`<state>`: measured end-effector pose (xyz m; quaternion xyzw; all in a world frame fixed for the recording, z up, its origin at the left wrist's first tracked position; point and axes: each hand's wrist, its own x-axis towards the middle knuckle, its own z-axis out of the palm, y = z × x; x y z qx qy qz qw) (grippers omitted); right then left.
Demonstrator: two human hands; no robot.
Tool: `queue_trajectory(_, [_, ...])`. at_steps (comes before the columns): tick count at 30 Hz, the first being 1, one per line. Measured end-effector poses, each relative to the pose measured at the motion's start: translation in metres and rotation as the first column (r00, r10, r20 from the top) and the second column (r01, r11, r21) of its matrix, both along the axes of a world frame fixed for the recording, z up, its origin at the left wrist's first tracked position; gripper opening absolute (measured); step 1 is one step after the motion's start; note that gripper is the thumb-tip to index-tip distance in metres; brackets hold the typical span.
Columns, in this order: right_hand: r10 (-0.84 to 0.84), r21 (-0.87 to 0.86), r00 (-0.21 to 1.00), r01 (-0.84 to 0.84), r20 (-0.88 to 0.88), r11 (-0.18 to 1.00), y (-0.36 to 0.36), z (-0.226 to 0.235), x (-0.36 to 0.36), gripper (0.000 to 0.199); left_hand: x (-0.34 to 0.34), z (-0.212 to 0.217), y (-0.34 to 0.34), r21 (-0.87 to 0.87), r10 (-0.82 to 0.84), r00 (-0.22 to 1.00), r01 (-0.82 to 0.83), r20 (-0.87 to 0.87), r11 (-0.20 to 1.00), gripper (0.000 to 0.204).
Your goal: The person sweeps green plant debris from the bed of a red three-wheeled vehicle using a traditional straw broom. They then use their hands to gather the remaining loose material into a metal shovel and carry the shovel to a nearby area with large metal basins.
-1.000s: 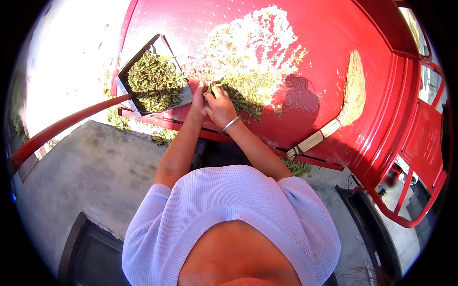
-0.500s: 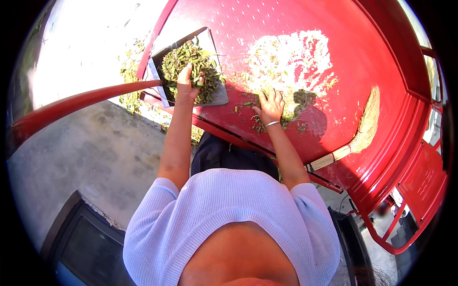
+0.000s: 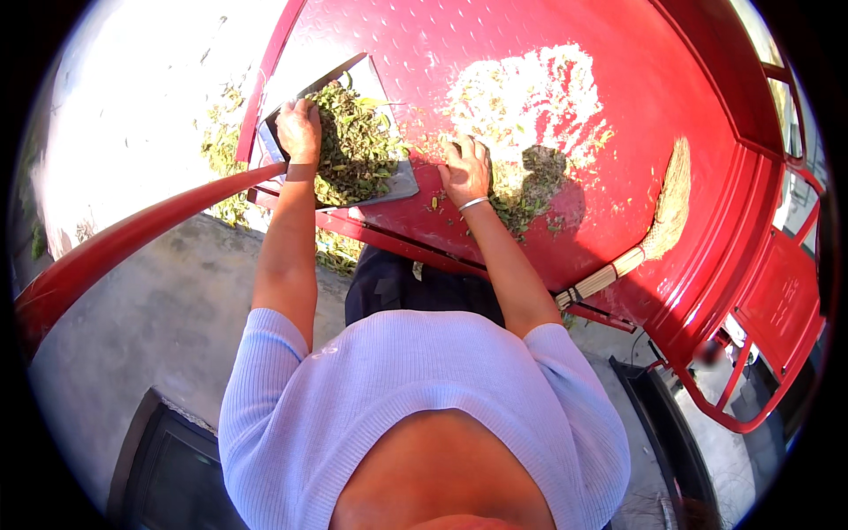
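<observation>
A metal dustpan (image 3: 399, 187) heaped with green and brownish leaves (image 3: 358, 141) rests at the left edge of a red metal truck bed (image 3: 495, 26). My left hand (image 3: 299, 132) is at the pan's back left corner, beside the heap. Its fingers are curled and closed, their tips hidden. Just right of the pan, my right hand (image 3: 466, 172), with a silver bracelet at the wrist, lies on the bed with its fingers apart and bent. Next to it are scattered leaf scraps (image 3: 517, 205), brightly sunlit on the far side.
A long red handle (image 3: 132, 234) runs from the left to the dustpan. A straw broom (image 3: 662, 221) lies on the bed at the right, near the raised red side wall (image 3: 707, 291). More leaves (image 3: 225, 146) lie on the pale ground left of the bed.
My left hand has moved off the leaf heap to the pan's back left corner, its fingers now curled. My right hand has shifted left, away from the scattered scraps and toward the pan.
</observation>
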<state>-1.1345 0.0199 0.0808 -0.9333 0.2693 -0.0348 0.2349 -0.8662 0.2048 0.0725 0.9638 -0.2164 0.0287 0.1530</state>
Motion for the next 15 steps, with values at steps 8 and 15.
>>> queue_trajectory(8, [0.014,0.013,0.998,-0.015,0.063,1.0,0.01,-0.054,-0.003,0.01,-0.004,0.001,0.012,0.054,-0.045,0.999,0.045,-0.001,0.998,0.03])
queue_trajectory(15, [-0.004,0.003,0.998,0.004,0.07,1.0,-0.011,0.001,-0.084,0.019,-0.053,0.032,0.009,0.068,-0.119,0.991,0.114,0.068,0.991,0.028])
